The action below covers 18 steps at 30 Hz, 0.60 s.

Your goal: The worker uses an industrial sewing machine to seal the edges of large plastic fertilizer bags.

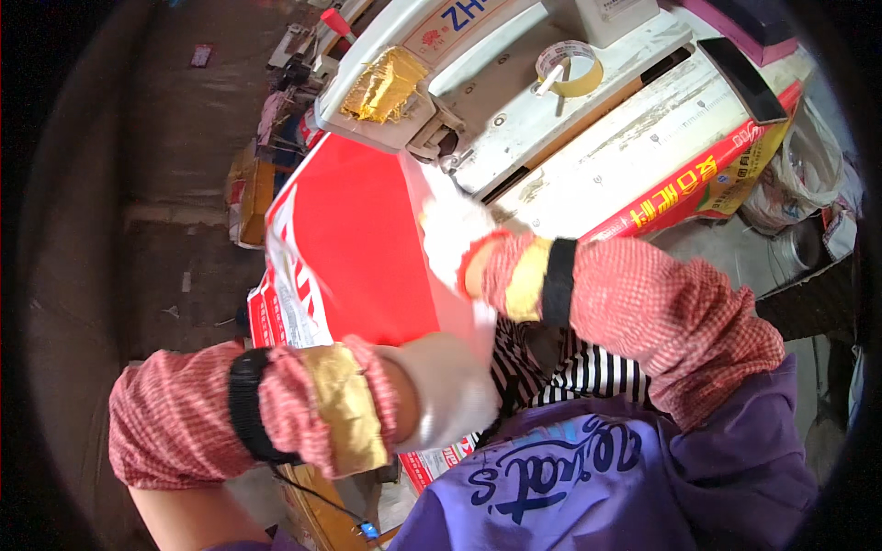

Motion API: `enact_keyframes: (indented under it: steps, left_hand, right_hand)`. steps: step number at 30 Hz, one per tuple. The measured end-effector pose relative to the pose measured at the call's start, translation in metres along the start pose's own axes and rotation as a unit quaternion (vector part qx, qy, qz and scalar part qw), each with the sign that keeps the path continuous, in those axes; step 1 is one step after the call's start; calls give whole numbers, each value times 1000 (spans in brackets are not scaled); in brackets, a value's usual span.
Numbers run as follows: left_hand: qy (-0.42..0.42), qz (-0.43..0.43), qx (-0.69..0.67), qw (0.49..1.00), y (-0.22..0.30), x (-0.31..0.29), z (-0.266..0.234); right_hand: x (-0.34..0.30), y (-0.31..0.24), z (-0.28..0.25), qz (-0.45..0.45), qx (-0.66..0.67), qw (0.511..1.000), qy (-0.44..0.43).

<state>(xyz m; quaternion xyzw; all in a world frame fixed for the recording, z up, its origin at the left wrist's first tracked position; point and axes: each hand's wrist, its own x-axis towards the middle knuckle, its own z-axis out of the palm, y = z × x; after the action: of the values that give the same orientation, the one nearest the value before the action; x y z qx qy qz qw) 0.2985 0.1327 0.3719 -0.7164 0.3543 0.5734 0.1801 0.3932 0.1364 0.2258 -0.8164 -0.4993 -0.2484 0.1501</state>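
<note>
A large red and white printed sack (pixel 358 248), apparently woven plastic, hangs over my lap from the edge of a white industrial sewing machine (pixel 459 73). My right hand (pixel 457 234), in a white glove, is at the sack's right edge, close below the machine's needle end. Over my lap, my left hand (pixel 450 390), also white-gloved, is against the sack's near edge. Motion smears both gloves, so their fingers and any grip cannot be made out. Red checked sleeve covers with black and yellow bands cover both forearms.
On the machine bed lies a roll of tape (pixel 579 69) with a white stick-like item in it. A black phone (pixel 742 81) rests farther right. Red and yellow printed sheeting (pixel 680 197) covers the table's front edge. A white plastic bag (pixel 804 165) hangs at right.
</note>
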Motion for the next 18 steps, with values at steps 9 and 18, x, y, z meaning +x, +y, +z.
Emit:
enact_keyframes:
  steps: [9,18]
  left_hand:
    - [110,-21,-158,981,-7,8,9]
    - [199,-36,-49,978,9,22,29]
  right_hand:
    - [-27,-6,-33,-238,285,897,-241]
    - [7,42,-16,289,355,861,-221]
